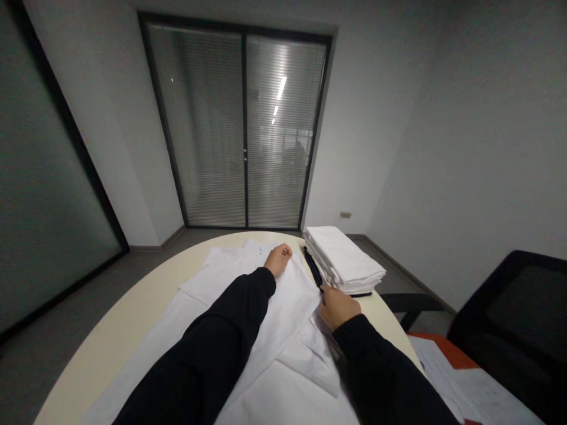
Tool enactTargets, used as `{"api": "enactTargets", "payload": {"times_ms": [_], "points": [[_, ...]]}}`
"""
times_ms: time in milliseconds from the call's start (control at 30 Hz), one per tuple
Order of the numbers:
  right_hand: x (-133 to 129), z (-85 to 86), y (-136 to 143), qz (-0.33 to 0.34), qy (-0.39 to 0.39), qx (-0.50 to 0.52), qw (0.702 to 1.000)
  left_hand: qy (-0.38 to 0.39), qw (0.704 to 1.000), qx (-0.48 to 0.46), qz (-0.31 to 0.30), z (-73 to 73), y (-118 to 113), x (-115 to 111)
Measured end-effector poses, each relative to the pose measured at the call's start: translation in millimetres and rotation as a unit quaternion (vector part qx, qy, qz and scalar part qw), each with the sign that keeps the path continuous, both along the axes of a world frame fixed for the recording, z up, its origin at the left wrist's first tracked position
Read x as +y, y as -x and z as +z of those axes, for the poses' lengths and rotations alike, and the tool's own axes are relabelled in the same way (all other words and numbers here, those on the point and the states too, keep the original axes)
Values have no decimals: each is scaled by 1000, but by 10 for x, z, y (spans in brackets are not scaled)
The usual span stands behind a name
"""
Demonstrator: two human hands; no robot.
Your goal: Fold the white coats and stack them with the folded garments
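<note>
Garment (286, 330) in white cloth lies spread over the table (133, 319), from near its far edge down to the near side. The right hand (340, 307) pinches its right border between thumb and fingers. The left hand (278, 260) rests nearer the far edge, fingers curled narrow; whether they grip cloth, I cannot tell. Folded white stack (343, 254) sits at the table's far right edge, on something dark (312, 268).

Free tabletop (126, 324) runs left of the white garment (283, 319); 1 folded stack (343, 254) blocks passage just beyond the right hand (340, 307).
</note>
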State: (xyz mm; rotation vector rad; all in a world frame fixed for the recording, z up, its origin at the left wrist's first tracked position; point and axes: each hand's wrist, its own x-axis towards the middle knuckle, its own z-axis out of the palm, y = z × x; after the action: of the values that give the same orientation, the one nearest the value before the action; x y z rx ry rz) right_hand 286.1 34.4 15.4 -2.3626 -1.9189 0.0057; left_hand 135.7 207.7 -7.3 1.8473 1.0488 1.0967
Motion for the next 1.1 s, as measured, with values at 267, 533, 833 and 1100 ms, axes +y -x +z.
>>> {"api": "enactTargets", "payload": {"times_ms": [267,533,833,1100], "points": [[57,12,82,-36,-62,-29,997,-47,992,17,-120,37,-150,-137],[66,3,105,-40,-46,-88,994,-30,966,247,-65,-93,139,-267],[48,-27,100,-21,-37,-96,994,27,905,411,103,-502,1001,-334],[58,-83,82,17,-31,-102,994,-6,857,502,115,-560,1585,-204]]}}
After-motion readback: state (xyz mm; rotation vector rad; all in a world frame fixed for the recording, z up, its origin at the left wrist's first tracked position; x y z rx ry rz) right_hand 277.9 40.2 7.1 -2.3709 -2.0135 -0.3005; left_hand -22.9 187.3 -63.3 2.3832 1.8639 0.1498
